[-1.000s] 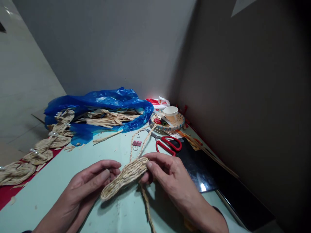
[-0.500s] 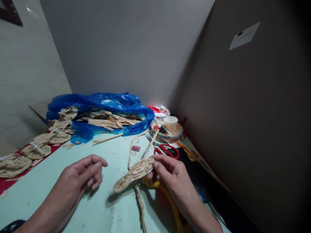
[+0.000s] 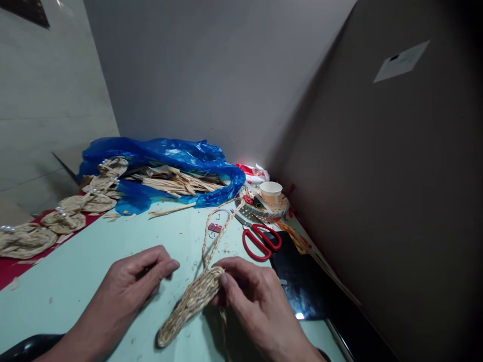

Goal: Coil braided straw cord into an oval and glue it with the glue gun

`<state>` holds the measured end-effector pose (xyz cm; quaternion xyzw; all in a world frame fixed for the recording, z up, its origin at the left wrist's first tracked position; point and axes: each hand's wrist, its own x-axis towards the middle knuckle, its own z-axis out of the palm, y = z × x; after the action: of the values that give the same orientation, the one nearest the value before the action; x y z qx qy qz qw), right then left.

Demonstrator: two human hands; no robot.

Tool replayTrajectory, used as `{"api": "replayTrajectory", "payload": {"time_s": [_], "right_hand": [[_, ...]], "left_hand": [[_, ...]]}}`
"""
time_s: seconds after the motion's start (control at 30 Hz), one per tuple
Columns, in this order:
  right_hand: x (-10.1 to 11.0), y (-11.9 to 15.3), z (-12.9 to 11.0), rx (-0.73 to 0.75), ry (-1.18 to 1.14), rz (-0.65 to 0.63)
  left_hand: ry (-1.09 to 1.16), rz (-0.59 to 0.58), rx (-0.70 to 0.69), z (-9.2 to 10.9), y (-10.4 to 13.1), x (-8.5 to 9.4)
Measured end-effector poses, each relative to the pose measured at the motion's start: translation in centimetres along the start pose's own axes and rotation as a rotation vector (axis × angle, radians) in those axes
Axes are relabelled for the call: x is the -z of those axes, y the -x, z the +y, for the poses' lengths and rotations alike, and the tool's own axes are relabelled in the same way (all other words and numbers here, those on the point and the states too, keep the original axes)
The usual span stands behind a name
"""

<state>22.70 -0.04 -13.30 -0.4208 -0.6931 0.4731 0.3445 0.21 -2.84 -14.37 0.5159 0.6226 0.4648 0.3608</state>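
Observation:
My right hand pinches the upper end of a flat woven straw piece, which slants down to the left over the pale green table. A thin braided cord loops from the piece toward the back, and another strand hangs below my right hand. Left of the piece, my left hand is closed, thumb against the curled index finger. Whether a thin needle or thread is in that pinch cannot be made out.
Red-handled scissors and a pink binder clip lie behind the hands. A blue bag of straw, a woven tray with a paper cup, a black flat object and woven straw slippers surround them.
The woven piece has moved down and left with my right hand and tilts more steeply. My left hand's thumb and index finger have shifted right. The yellow object under my right hand no longer shows.

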Motion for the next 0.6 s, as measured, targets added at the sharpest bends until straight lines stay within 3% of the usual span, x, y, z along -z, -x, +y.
{"api": "replayTrajectory", "payload": {"time_s": [0.13,0.33,0.43,0.6], "right_hand": [[-0.3,0.6,-0.4,0.08,0.096,0.003],[-0.9,1.1,-0.3,0.172,0.107,0.057],[-1.5,1.4,-0.1,0.242,0.114,0.121],[-2.3,1.8,-0.3,0.402,0.119,0.243]], "left_hand": [[0.027,-0.002,-0.036,0.4,0.3,0.0],[-0.017,0.044,-0.2,1.0,1.6,-0.7],[-0.059,0.098,-0.252,1.0,2.3,-1.1],[-0.051,0.041,-0.344,0.7,2.3,-1.2]]}}
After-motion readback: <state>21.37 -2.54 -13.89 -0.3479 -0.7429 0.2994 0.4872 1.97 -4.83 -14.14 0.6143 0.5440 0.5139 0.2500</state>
